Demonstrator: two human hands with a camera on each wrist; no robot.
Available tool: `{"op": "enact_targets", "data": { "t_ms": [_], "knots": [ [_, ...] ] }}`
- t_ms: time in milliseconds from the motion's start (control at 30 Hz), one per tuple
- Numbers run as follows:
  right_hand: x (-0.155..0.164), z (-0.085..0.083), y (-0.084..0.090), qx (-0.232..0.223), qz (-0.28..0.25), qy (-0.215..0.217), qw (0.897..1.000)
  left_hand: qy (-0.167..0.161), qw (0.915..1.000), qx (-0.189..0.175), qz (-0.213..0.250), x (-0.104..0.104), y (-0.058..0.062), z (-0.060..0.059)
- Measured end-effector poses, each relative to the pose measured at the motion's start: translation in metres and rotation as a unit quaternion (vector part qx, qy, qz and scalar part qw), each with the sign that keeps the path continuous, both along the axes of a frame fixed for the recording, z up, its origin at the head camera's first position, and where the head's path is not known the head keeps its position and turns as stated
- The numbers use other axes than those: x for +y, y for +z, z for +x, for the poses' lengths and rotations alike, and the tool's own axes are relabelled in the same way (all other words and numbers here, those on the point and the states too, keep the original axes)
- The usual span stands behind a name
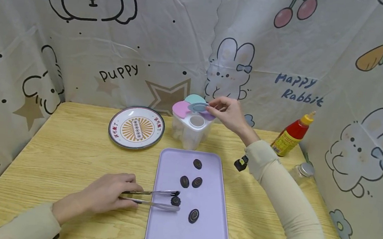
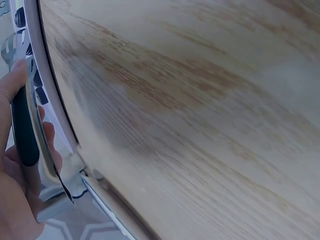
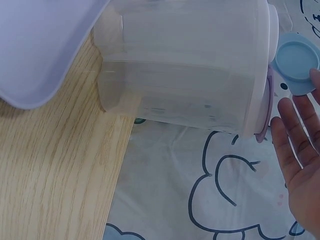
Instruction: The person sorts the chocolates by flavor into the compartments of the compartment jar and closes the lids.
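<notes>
A light wood-grain tabletop (image 1: 68,153) fills the floor of the scene, closed in on three sides by a creased white fabric backdrop (image 1: 173,28). The cloth is printed with outlined puppies, pale rabbits, brown stars, cherries, a carrot and the words "puppy" and "Happy Rabbit". The light is soft and even.

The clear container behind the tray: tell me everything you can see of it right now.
The clear container is see-through plastic with a white top, standing upright on the table just behind the lilac tray and right of the plate. Its top carries pastel flip lids: pink, teal and purple. A round opening on top is uncovered, and the right hand holds the blue lid raised above it. Nothing can be made out inside.
</notes>
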State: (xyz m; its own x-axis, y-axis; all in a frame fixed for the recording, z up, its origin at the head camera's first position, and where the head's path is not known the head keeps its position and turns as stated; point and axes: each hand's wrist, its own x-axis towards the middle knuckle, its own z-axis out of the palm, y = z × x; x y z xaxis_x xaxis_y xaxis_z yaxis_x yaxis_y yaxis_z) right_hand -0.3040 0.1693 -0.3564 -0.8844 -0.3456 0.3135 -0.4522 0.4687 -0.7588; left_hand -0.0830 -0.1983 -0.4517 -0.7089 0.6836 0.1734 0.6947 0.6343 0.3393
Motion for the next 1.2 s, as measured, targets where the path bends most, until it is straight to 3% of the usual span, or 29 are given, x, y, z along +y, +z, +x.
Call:
{"op": "enact_targets", "data": {
  "t_ms": [500, 900, 1200],
  "knots": [
    [0.000, 0.000, 0.000, 0.001, -0.001, -0.001, 1.000, 0.003, 0.9999, -0.001, 0.010, 0.004, 0.001, -0.001],
    [0.000, 0.000, -0.001, 0.002, -0.003, 0.002, 1.000, 0.021, 0.9985, -0.012, 0.049, 0.000, -0.001, -0.001],
    [0.001, -0.001, -0.002, 0.006, -0.002, 0.000, 1.000, 0.044, 0.9974, -0.006, 0.057, -0.002, 0.009, -0.013]
  ]
}}
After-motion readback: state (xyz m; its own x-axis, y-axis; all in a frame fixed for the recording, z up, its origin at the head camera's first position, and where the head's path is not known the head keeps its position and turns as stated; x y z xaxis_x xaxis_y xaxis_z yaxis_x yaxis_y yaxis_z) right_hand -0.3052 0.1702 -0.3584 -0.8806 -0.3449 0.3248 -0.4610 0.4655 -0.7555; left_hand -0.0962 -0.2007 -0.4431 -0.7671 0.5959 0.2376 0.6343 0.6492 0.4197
